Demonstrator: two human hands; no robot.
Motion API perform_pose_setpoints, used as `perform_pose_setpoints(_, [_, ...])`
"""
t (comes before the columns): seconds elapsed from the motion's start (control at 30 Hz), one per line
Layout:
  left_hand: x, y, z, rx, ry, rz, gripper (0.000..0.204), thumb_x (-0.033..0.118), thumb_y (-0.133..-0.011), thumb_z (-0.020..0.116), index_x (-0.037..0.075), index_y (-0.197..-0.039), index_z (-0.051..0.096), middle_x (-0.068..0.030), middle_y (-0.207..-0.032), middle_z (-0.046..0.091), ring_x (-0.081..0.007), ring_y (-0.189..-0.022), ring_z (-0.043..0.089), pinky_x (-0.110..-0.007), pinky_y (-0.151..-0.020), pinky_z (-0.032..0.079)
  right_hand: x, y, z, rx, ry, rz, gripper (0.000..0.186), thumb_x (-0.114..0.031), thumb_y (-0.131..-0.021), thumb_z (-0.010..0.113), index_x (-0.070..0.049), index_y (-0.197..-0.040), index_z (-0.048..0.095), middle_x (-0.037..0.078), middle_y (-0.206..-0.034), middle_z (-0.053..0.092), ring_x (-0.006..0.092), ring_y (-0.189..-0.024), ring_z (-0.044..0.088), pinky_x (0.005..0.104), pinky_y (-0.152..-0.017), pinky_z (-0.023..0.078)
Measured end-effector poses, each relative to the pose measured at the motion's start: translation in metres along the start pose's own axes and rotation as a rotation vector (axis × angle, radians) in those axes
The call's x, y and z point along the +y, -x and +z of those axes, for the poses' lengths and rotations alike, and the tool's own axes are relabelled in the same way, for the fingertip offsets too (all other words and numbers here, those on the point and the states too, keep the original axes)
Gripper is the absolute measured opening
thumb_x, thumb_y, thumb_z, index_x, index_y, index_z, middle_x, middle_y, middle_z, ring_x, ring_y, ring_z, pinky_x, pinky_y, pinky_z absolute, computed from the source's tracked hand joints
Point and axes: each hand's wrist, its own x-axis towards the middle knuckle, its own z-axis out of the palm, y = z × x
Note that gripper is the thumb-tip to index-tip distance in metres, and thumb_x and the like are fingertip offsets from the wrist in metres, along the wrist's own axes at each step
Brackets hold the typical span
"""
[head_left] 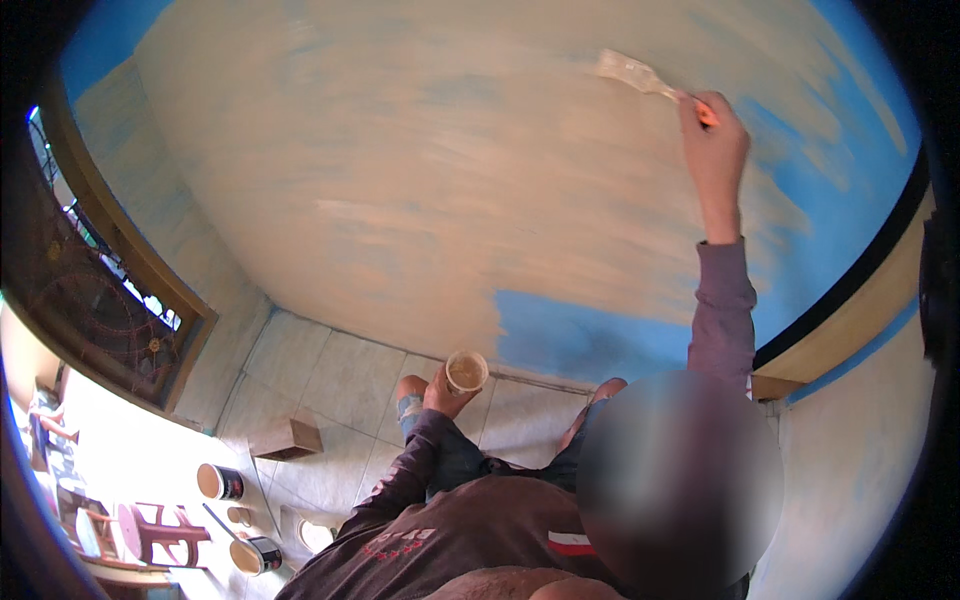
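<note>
R hand (712, 140) is raised high w/ its grip clenched round the orange handle of a paintbrush (640, 75); the bristles lie flat against the wall (400, 180), up near the top right of the painted patch. The brush points up-left from the fist. The purple sleeve (722, 310) runs down from the wrist toward the person's body at the lower edge.

L hand (440, 395) sits low, by the knee, grip wrapped round a small round cup (466, 371) of beige paint, held upright, mouth open to the camera. Cup is well apart from the brush, just above the tiled floor (320, 370) where wall meets floor.

Wall: mostly covered in streaky beige/tan over blue; bare blue shows in a block at the bottom right near the cup, and along the right side beyond the brush.

On the floor to the left: a small brown box (288, 437), an open paint can (220, 482) nearer the doorway, another can (256, 554) w/ a stick resting in it, lower down. A dark metal grille (90, 300) in a wooden frame fills the far left.
</note>
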Motion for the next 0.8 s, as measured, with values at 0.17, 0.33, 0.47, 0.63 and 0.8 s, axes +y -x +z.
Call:
perform_pose_setpoints(0.17, [-0.003, 0.003, 0.003, -0.014, -0.021, -0.002, 0.087, 0.042, -0.07, 0.092, 0.005, -0.139, 0.054, -0.0179, -0.125, 0.068, -0.0353, -0.116, 0.067, -0.044, -0.095, 0.056, -0.014, 0.004, -0.024, -0.033, -0.077, 0.152, 0.026, -0.029, -0.098, 0.071, -0.003, -0.099, 0.072, 0.012, -0.08, 0.074, 0.0188, -0.073, 0.071, 0.03, -0.068, 0.054])
perform_pose_setpoints(0.33, [0.007, 0.001, -0.001, -0.048, 0.005, -0.027, 0.087, 0.042, -0.071, 0.092, 0.005, -0.14, 0.053, -0.0184, -0.128, 0.066, -0.0354, -0.118, 0.066, -0.044, -0.096, 0.055, -0.055, 0.013, 0.061, -0.127, -0.406, -0.006, 0.024, -0.027, -0.097, 0.071, -0.003, -0.098, 0.07, 0.013, -0.081, 0.074, 0.0216, -0.076, 0.074, 0.0322, -0.068, 0.055])
perform_pose_setpoints(0.47, [-0.001, 0.0, 0.001, -0.021, -0.006, -0.008, 0.087, 0.042, -0.071, 0.092, 0.005, -0.14, 0.053, -0.0184, -0.129, 0.066, -0.035, -0.118, 0.066, -0.044, -0.097, 0.055, -0.123, 0.008, 0.138, -0.181, -0.525, -0.136, 0.025, -0.025, -0.097, 0.069, -0.001, -0.091, 0.064, 0.02, -0.081, 0.072, 0.0359, -0.079, 0.074, 0.0417, -0.066, 0.057])
perform_pose_setpoints(0.63, [-0.002, -0.003, -0.002, -0.014, 0.021, -0.05, 0.086, 0.042, -0.071, 0.092, 0.005, -0.139, 0.054, -0.0181, -0.128, 0.066, -0.0351, -0.118, 0.066, -0.044, -0.098, 0.055, -0.136, 0.005, 0.178, -0.076, -0.435, -0.178, 0.024, -0.023, -0.096, 0.07, 0.0, -0.09, 0.064, 0.021, -0.078, 0.07, 0.0399, -0.074, 0.07, 0.0427, -0.063, 0.055])
perform_pose_setpoints(0.8, [0.006, 0.004, -0.006, 0.025, -0.009, -0.062, 0.085, 0.042, -0.071, 0.092, 0.005, -0.139, 0.054, -0.0174, -0.125, 0.068, -0.035, -0.116, 0.067, -0.043, -0.096, 0.055, -0.075, 0.03, 0.132, -0.101, -0.287, -0.079, 0.026, -0.025, -0.096, 0.069, -0.002, -0.086, 0.061, 0.021, -0.077, 0.07, 0.0401, -0.075, 0.071, 0.0454, -0.062, 0.054])
